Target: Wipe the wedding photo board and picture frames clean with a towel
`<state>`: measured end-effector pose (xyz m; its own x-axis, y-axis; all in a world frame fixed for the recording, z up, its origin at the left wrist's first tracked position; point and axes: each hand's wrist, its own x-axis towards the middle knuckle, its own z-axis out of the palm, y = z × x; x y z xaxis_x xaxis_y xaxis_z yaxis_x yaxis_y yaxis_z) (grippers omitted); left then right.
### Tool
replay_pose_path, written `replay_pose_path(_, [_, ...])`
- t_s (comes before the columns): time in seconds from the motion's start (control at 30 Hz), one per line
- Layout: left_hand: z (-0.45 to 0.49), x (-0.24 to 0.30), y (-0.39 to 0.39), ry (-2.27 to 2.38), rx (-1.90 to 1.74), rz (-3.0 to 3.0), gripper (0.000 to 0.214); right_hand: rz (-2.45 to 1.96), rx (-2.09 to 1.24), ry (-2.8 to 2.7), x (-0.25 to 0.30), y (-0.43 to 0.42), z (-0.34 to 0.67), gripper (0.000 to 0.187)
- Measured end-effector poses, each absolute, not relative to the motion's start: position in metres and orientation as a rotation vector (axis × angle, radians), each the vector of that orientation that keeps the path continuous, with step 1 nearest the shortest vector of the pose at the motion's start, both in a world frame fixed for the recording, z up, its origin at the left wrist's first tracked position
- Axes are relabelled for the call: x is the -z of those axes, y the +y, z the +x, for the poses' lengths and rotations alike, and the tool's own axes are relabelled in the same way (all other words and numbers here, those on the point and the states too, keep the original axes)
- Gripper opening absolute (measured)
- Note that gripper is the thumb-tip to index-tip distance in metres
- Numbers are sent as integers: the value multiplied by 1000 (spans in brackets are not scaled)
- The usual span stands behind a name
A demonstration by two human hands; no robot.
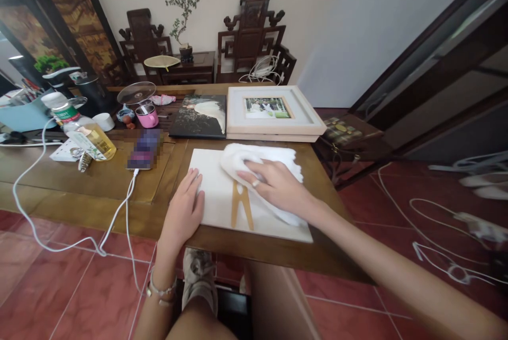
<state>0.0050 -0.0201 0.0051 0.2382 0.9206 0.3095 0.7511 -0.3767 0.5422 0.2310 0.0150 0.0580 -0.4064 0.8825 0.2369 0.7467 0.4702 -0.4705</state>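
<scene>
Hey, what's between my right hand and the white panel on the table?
A white cloth lies between your right hand and the white panel, as the head view shows.

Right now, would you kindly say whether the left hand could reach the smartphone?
Probably yes: the left hand rests on the white panel, and only wooden tabletop seems to lie between it and the smartphone.

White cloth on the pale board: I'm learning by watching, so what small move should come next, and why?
Probably slide the white cloth toward the near edge, over the tan piece: the right hand has it on the far right of the pale board, leaving the near left uncovered, while the left hand rests on the left edge and could steady it.
</scene>
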Motion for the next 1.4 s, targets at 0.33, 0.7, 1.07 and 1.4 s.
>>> replay_pose_path(0.33, [5,-5,-20,1551,-856,2221,41,-1235,-583,-2240,-55,78,173,36])
replay_pose_path(0.7, [5,-4,-20,1559,-836,2225,42,-1507,-446,-2069,-44,54,280,35])
replay_pose_path(1.07, [5,-6,-21,1568,-845,2238,42,-885,-53,-2451,-36,-91,274,19])
replay_pose_path(1.4, [5,-6,-21,1584,-824,2244,43,-1248,-386,-2400,-37,-33,288,37])
